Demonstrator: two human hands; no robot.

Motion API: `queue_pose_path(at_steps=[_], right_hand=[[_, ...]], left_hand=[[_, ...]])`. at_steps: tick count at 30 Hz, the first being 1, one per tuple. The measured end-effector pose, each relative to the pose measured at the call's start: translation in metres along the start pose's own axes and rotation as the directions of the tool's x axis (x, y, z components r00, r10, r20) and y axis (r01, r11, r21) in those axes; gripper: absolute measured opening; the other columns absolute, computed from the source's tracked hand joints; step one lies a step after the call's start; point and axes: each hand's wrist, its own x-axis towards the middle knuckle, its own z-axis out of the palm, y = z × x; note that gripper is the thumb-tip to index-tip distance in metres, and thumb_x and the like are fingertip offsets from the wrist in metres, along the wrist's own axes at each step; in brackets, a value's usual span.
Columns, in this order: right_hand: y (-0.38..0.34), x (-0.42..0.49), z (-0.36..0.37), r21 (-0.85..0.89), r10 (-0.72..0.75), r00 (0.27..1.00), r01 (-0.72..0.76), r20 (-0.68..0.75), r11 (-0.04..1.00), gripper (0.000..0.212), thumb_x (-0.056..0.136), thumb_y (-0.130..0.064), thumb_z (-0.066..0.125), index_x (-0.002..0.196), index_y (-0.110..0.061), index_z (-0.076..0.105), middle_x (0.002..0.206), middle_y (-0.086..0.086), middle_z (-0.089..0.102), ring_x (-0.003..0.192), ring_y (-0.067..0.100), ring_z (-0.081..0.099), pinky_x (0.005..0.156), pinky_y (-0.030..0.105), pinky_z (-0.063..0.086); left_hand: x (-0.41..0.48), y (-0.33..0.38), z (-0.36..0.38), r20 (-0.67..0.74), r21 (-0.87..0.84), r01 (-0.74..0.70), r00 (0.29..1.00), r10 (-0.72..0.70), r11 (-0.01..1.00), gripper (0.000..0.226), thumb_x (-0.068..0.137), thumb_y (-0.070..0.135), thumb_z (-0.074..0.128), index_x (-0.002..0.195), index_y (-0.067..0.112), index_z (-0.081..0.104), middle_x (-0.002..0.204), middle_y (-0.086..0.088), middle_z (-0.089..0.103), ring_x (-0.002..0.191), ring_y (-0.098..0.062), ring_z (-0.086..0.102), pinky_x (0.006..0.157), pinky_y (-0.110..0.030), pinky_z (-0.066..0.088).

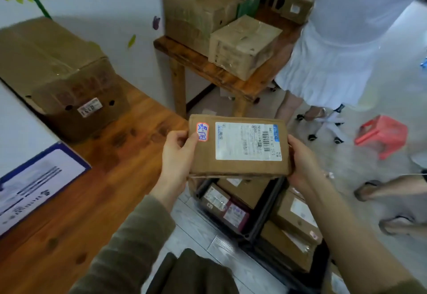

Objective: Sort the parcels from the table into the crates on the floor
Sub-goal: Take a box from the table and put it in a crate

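Note:
I hold a flat brown cardboard parcel [238,166] with a white shipping label and a small red-edged sticker, level in front of me. My left hand [178,155] grips its left edge, thumb on the sticker corner. My right hand [302,162] grips its right edge. The parcel hangs above a black crate [268,215] on the floor, which holds several brown parcels. A second black crate [323,261] to its right also holds brown parcels.
A wooden table [69,201] on my left carries a large cardboard box [60,74] and a blue-edged sheet [34,187]. A smaller wooden table [226,78] ahead is stacked with boxes. A person in white stands at right, near a red stool [381,134].

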Motion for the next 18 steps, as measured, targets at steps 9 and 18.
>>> queue_pose_path(at_steps=[9,18], right_hand=[[0.057,0.042,-0.078,0.018,0.215,0.975,-0.214,-0.050,0.977,0.024,0.098,-0.028,0.046,0.102,-0.013,0.064,0.095,0.008,0.072,0.086,0.022,0.068,0.080,0.036,0.053],[0.121,0.083,-0.116,-0.037,0.378,0.925,-0.380,-0.045,0.924,0.050,0.087,0.000,0.056,0.132,-0.020,0.048,0.104,0.003,0.070,0.082,0.018,0.068,0.059,0.030,0.053]], left_hand=[[-0.004,-0.073,0.074,0.035,0.137,0.157,0.986,-0.164,0.978,0.022,0.094,0.028,0.053,0.111,0.016,0.046,0.095,0.005,0.055,0.086,-0.013,0.060,0.066,-0.021,0.048],[0.024,-0.142,0.113,0.054,0.355,0.283,0.945,-0.322,0.891,0.021,0.095,0.026,0.052,0.112,0.019,0.043,0.112,0.001,0.050,0.100,-0.016,0.053,0.079,-0.029,0.042]])
